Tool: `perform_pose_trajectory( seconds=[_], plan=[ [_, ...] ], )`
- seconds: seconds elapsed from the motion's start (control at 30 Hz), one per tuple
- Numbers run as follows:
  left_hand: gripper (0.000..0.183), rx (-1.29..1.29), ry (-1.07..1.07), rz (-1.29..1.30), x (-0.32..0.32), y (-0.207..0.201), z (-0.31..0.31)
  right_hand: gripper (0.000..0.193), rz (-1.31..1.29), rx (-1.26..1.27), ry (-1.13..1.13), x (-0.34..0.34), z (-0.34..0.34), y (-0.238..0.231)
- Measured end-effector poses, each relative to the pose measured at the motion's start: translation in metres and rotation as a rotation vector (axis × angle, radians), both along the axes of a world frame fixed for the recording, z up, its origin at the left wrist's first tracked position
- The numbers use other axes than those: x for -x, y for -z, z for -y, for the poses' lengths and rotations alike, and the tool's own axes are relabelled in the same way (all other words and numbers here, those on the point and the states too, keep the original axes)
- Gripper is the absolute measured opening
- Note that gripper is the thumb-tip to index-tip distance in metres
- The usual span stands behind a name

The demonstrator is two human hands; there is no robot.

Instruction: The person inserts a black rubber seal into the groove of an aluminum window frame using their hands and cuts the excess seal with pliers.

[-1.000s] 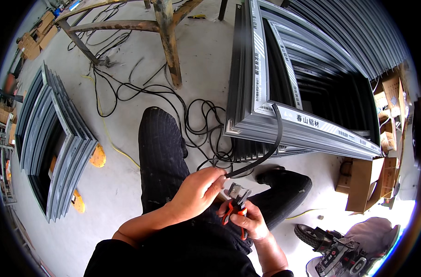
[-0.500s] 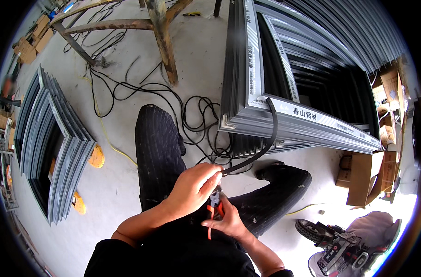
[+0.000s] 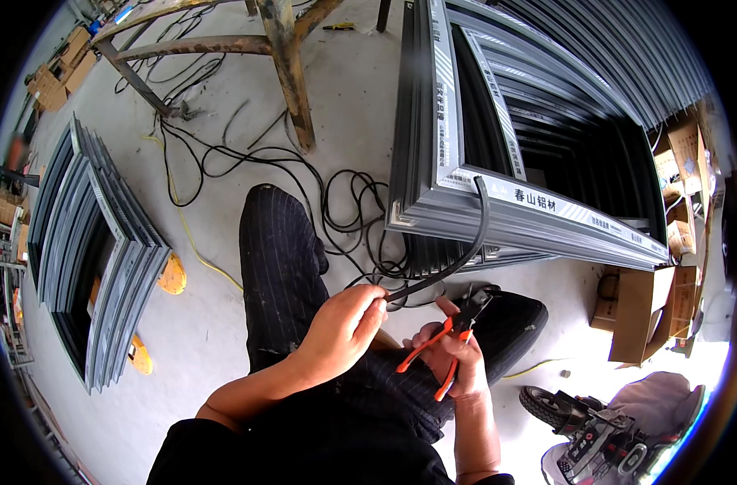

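Observation:
My left hand (image 3: 340, 330) is closed, thumb against fingers, around the near end of a black flexible strip (image 3: 485, 217). From there the strip curves up and right to lie over the front edge of a stack of grey metal frames (image 3: 433, 212). In my right hand (image 3: 469, 365) are pliers (image 3: 463, 322) with orange-red handles, spread apart, the jaws pointing up and right, away from the strip. My fingers partly cover the handles. Both hands are over my lap, a short way apart.
More grey angled frames (image 3: 102, 267) stand at the left on yellow supports. A worn table leg (image 3: 292, 89) and tangled black cables (image 3: 336, 194) are ahead. Cardboard boxes (image 3: 639, 311) and a small wheeled vehicle (image 3: 595, 436) are at the right.
My right hand has moved right and slightly up with the pliers, away from the strip's end and my left hand. The pliers' handles are now spread wider. My left hand barely moved.

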State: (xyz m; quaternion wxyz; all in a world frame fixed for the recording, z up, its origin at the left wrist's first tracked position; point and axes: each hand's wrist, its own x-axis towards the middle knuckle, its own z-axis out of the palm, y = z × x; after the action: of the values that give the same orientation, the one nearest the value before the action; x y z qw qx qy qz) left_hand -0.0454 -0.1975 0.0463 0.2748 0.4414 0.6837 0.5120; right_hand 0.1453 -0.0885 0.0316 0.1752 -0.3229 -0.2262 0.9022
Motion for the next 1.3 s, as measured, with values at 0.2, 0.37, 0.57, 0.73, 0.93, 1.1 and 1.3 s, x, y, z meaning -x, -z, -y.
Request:
perform_pose_trajectory(
  seconds=[0.2,0.37,0.57,0.73,0.93,1.1,1.3],
  plan=[
    [0.01,-0.03,-0.02,-0.223,-0.001,-0.003,-0.002,0.041,0.614,-1.088,-0.522,0.018,0.012,-0.026],
    [0.012,-0.063,-0.051,-0.324,0.0,-0.004,-0.001,0.054,0.657,-1.333,-0.543,0.022,0.014,-0.026],
    [0.013,-0.049,-0.045,-0.396,-0.004,-0.006,0.0,0.056,0.686,-1.417,-0.546,0.025,0.015,-0.022],
    [0.015,-0.029,-0.036,-0.418,-0.004,-0.003,0.001,0.055,0.672,-1.386,-0.534,0.025,0.018,-0.026],
    [0.016,-0.029,-0.031,-0.449,-0.003,-0.001,0.0,0.058,0.657,-1.33,-0.559,0.025,0.016,-0.028],
    [0.018,-0.014,-0.031,-0.442,-0.004,-0.004,0.001,0.058,0.632,-1.282,-0.575,0.025,0.015,-0.03],
    [0.02,-0.021,-0.036,-0.485,-0.007,-0.003,0.003,0.053,0.657,-1.445,-0.518,0.025,0.018,-0.025]
  ],
)
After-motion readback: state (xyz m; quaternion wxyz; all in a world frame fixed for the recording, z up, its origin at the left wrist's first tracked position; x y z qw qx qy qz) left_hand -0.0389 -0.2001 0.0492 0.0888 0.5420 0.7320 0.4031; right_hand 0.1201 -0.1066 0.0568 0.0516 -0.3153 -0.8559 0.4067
